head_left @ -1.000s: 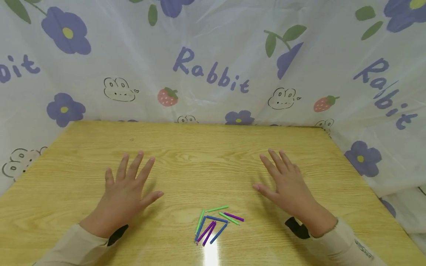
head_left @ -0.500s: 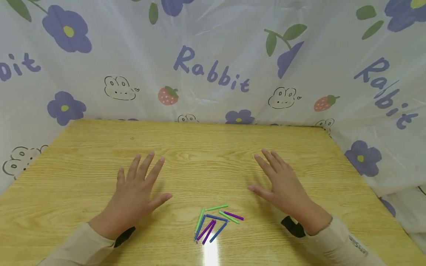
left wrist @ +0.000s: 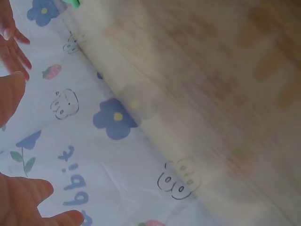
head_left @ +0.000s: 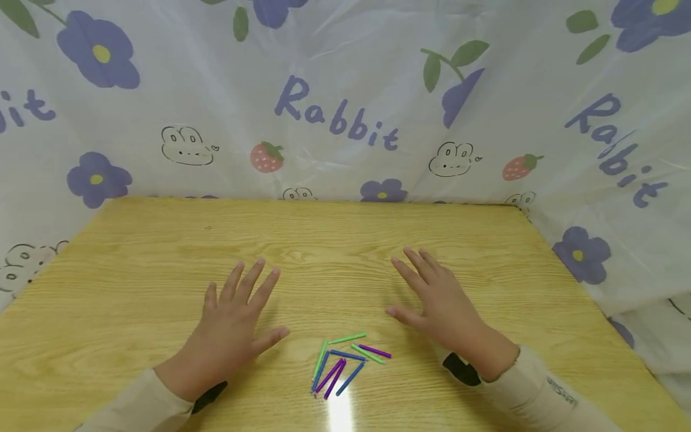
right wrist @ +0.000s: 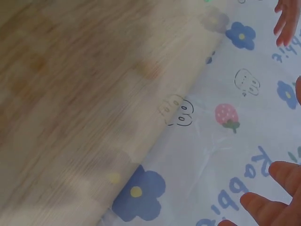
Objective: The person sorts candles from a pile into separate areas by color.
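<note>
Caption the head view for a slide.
Left hand and right hand, both open, flank green, blue and purple sticks on a wood-grain table.

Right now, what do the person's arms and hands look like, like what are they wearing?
The left sleeve and right sleeve are beige, ending at the wrists. The right one bears a dark marking, too small to read. Something black shows beneath each wrist. The left hand and right hand are bare, without visible gloves or rings.
</note>
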{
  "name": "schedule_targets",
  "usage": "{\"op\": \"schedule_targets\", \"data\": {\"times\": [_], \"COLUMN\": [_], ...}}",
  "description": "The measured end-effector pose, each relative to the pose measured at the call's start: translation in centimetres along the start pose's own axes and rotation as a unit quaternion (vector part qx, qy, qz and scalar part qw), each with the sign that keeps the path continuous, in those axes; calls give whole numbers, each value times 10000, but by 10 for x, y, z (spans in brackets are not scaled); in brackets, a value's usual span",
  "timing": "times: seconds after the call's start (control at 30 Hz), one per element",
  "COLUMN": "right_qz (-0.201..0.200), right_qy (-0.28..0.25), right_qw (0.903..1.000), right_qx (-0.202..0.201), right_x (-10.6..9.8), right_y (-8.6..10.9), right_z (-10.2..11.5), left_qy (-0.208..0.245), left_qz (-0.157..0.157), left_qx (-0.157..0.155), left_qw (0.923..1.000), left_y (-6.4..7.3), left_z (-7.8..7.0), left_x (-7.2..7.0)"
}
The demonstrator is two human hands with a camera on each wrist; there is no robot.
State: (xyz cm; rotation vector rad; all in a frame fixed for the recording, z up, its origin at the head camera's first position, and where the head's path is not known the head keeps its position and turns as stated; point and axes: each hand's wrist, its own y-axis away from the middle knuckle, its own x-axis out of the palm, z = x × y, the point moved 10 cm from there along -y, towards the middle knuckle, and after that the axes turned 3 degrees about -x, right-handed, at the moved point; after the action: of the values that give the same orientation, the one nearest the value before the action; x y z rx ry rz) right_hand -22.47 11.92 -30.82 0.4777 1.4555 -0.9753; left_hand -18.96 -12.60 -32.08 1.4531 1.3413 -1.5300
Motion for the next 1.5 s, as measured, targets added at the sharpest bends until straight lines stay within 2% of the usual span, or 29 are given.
{"op": "schedule_targets", "data": {"times": [0.13,0.43,0.53,0.73,0.93,1.07,1.27,1.4,1.5], "right_qz": [154,177,119,73,150,317,620,793,902], "right_qy": [-9,-305,-360,-482,-679,-774,-866,-929,-949], "right_qw": [9999,9991,9987,9973,9952,9946,9926,9907,9893], "right_qx": [-11,-219,-341,-548,-687,-623,-584,-607,-637], "right_x": [5,11,12,16,22,28,36,41,44], "right_y": [-2,-6,-8,-13,-15,-16,-18,-19,-20], "right_z": [4,14,18,28,37,40,46,50,53], "left_qy": [72,445,733,1503,2028,2363,3126,3361,3589], "left_qz": [158,37,68,338,693,917,1347,1439,1567], "left_qx": [29,172,184,75,10,-207,-828,-968,-1014], "left_qw": [9998,9989,9971,9880,9768,9671,9366,9257,9145], "left_y": [-1,-5,-6,-6,-6,-6,-7,-8,-7], "left_z": [-6,-19,-23,-29,-34,-34,-33,-35,-37], "left_x": [5,7,8,14,21,24,35,38,40]}}
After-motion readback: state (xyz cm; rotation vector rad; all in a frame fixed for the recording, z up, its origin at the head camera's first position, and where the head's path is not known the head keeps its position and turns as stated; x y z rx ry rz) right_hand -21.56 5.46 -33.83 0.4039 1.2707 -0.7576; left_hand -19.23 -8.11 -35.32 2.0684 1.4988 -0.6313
